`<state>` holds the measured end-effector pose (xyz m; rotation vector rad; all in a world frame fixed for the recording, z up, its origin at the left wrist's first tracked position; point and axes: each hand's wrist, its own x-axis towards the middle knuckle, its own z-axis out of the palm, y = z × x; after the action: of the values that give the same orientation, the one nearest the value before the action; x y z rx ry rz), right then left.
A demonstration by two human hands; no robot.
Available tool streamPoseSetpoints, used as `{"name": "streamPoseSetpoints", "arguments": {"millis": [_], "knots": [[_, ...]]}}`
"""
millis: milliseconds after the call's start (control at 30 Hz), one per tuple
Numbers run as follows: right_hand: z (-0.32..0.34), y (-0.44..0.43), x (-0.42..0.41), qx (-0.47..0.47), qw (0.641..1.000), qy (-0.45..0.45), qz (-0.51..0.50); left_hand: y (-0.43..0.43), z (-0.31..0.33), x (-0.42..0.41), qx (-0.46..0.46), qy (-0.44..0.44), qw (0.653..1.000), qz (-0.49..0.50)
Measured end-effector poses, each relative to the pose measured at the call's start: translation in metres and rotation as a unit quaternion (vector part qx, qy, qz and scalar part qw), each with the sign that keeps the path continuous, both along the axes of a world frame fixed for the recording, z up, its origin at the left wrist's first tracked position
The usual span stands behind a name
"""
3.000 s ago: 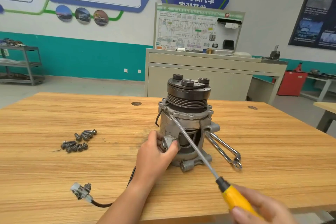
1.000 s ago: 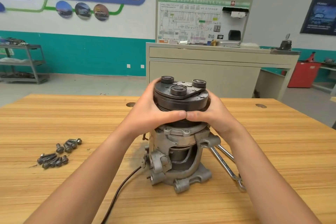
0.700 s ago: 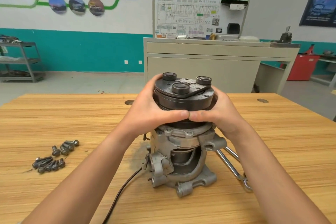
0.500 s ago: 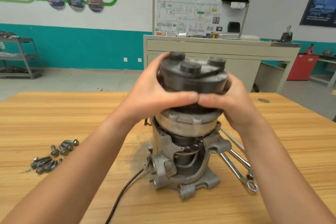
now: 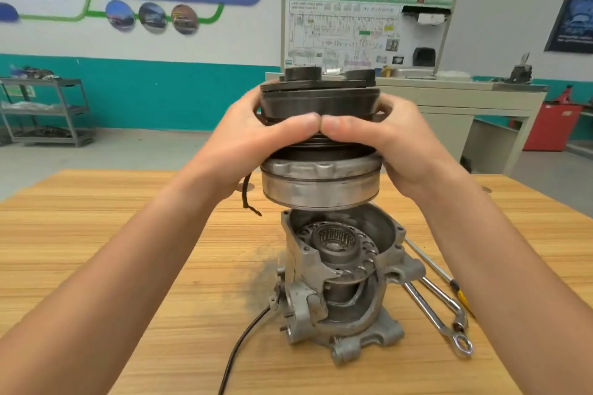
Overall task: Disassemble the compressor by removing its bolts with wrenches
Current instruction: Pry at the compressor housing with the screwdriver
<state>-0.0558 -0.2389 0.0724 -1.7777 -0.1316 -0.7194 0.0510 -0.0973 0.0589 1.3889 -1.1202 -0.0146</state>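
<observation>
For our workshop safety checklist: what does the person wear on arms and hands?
The left hand and right hand are ungloved; the left forearm and right forearm are bare to the picture's edge, with no sleeve, watch or bracelet visible.

Both arms stretch forward; left hand (image 5: 256,138) and right hand (image 5: 398,144) grip the compressor top (image 5: 321,184), thumb tips touching

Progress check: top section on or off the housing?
Off: left hand and right hand hold the top section clear above the open housing.
</observation>
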Motion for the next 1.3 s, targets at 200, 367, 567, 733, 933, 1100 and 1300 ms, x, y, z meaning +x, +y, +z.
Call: {"name": "streamPoseSetpoints", "arguments": {"millis": [200,367,567,733,933,1100,1300], "knots": [[0.010,0.066,-0.006,0.032,0.996,0.008,0.079,0.074,0.010,-0.005,0.010,-0.018,1.000,-0.006],[-0.025,0.122,0.004,0.059,0.992,0.101,0.057,0.127,-0.034,-0.010,-0.005,0.087,0.996,0.021],[-0.082,0.143,0.022,0.087,0.975,0.203,0.038,0.153,-0.091,-0.003,0.057,0.181,0.980,0.059],[-0.118,0.145,0.031,0.121,0.954,0.270,0.054,0.155,-0.125,0.004,0.105,0.193,0.972,0.079],[-0.126,0.141,0.043,0.125,0.949,0.287,0.046,0.153,-0.119,0.022,0.222,0.110,0.962,0.116],[-0.124,0.139,0.055,0.134,0.952,0.275,0.028,0.140,-0.108,0.029,0.179,0.112,0.969,0.130],[-0.126,0.141,0.068,-0.003,0.961,0.260,-0.092,0.121,-0.102,0.047,0.163,0.165,0.963,0.138]]}}
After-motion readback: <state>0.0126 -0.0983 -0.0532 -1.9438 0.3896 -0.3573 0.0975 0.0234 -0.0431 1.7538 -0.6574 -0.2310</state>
